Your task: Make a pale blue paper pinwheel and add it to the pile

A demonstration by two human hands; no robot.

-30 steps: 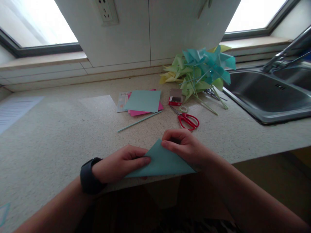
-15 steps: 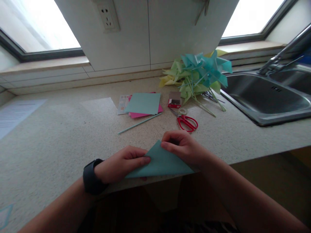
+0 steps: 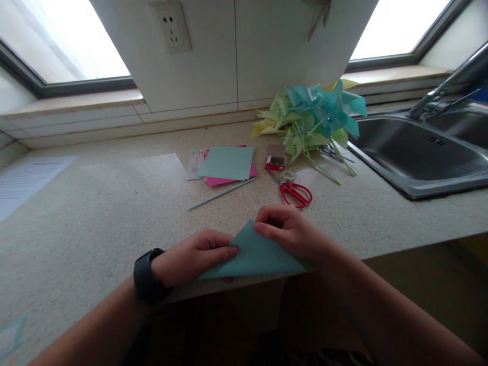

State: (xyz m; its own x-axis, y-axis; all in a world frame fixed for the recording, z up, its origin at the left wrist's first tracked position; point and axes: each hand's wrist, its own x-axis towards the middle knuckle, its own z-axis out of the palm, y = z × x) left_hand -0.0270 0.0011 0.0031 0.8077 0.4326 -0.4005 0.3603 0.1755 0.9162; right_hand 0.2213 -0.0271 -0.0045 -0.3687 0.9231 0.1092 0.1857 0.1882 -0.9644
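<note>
A light blue-green sheet of paper (image 3: 259, 254), folded into a triangle, lies at the counter's front edge with its point facing away from me. My left hand (image 3: 202, 254) grips its left side, thumb on top and some fingertips showing below the long edge. Near the top corner, my right hand (image 3: 285, 229) pinches the right slanted edge between thumb and fingers. Beyond the hands lie a pale green paper stick (image 3: 221, 194) and red-handled scissors (image 3: 293, 193), neither touched.
Pale green square paper (image 3: 227, 162) rests on pink sheets (image 3: 218, 181). Nearby are an open red box (image 3: 275, 160) and a tape roll (image 3: 287, 176). Paper pinwheels (image 3: 320, 112) lie by the sink (image 3: 412, 152). A printed sheet (image 3: 30, 178) is at the left.
The view has shifted very slightly. Both hands keep the same hold on the folded paper, and nothing else has visibly moved.
</note>
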